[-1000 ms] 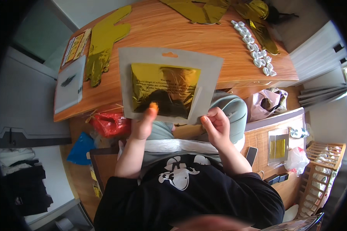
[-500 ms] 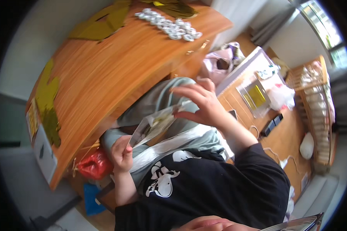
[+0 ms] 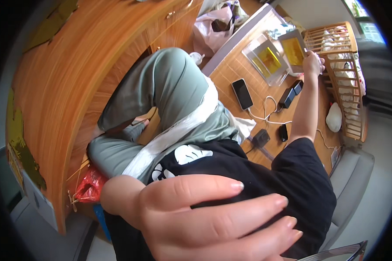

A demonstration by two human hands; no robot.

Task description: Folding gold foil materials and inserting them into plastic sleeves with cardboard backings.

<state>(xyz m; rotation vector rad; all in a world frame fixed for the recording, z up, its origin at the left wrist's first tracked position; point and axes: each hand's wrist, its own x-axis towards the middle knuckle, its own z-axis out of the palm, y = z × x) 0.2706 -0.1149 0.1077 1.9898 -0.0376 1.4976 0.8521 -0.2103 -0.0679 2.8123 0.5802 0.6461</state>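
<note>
My right hand (image 3: 313,64) reaches far out to the right, its fingers closed on the edge of a flat packet (image 3: 293,50) with a grey border and a gold sheet in the middle. Beside it lies a clear plastic case (image 3: 249,50), with a similar gold sheet (image 3: 269,60) in a grey border on it. Large in the foreground, my left hand (image 3: 204,217) is raised in front of my black shirt. Its fingers are stretched and apart, holding nothing.
A phone (image 3: 242,94), a white cable (image 3: 265,114) and black blocks (image 3: 287,98) lie by the case. A wooden cot (image 3: 350,82) stands at the right, a pink bag (image 3: 213,32) beyond my knees. The wooden desk (image 3: 91,56) fills the left, with a red bag (image 3: 90,185) below.
Both hands were at a clear flat packet over my lap. My right arm has swung out right; my left hand has let go and come up close. The view has shifted right.
</note>
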